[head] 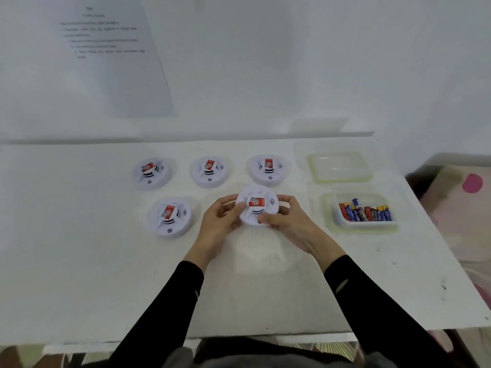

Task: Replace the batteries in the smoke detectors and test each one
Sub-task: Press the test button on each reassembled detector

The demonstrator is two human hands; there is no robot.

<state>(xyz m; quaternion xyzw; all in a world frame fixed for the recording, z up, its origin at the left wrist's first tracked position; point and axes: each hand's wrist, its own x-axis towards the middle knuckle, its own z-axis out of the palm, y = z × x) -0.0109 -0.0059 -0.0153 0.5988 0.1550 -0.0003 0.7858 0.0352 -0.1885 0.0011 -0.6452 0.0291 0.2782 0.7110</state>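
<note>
I hold a round white smoke detector [256, 205] with a red label above the white table [79, 248]. My left hand [219, 221] grips its left rim and my right hand [285, 221] grips its lower right rim. Three more white detectors stand in a back row: one on the left [152, 172], one in the middle [210, 171], one on the right [267, 168]. Another detector [170, 216] lies front left of my hands. A clear tub [361, 225] on the right holds several blue, red and black batteries [365, 212].
An empty clear tub [338, 166] stands behind the battery tub. A printed sheet [111, 49] hangs on the white wall behind the table. The table's right edge drops off near the tubs, with a pink patterned cloth [462, 203] beyond it.
</note>
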